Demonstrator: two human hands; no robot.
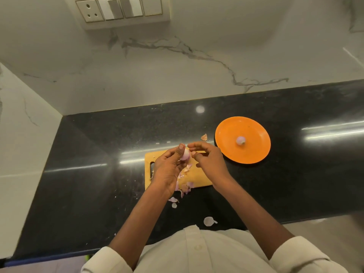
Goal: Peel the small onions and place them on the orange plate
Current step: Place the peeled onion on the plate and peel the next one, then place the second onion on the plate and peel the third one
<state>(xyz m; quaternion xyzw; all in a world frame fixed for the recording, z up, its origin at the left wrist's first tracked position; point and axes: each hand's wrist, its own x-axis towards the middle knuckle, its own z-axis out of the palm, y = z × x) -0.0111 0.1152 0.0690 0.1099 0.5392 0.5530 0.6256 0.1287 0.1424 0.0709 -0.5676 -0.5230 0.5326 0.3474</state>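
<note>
I see a small onion (184, 154) held up over the far edge of the wooden cutting board (199, 175), pale pink and mostly bare of skin. My left hand (169, 168) has it — fingers curled round its near side, the thumb pressed along the top. My right hand (209, 160) is just beside the onion on the side toward the plate, its fingers bent and the fingertips (193, 153) right at the onion's surface; whether they pinch a strip of skin I cannot tell. Below the onion, on the board, lies a loose heap of onion peels (186, 186), pinkish and papery, spilling over the board's near edge onto the black tabletop (295, 184). A few more scraps lie on the tabletop nearer to me than the board, and one tan scrap (204, 137) lies beyond the board, between it and the plate. The orange plate (254, 152) sits to the right of the board, close to its far right corner, and one peeled onion (240, 140) rests near the plate's middle. Beyond the board the tabletop meets a white marble wall (177, 75) — a switch panel (119, 8) is mounted high on it, above and left of the board.
</note>
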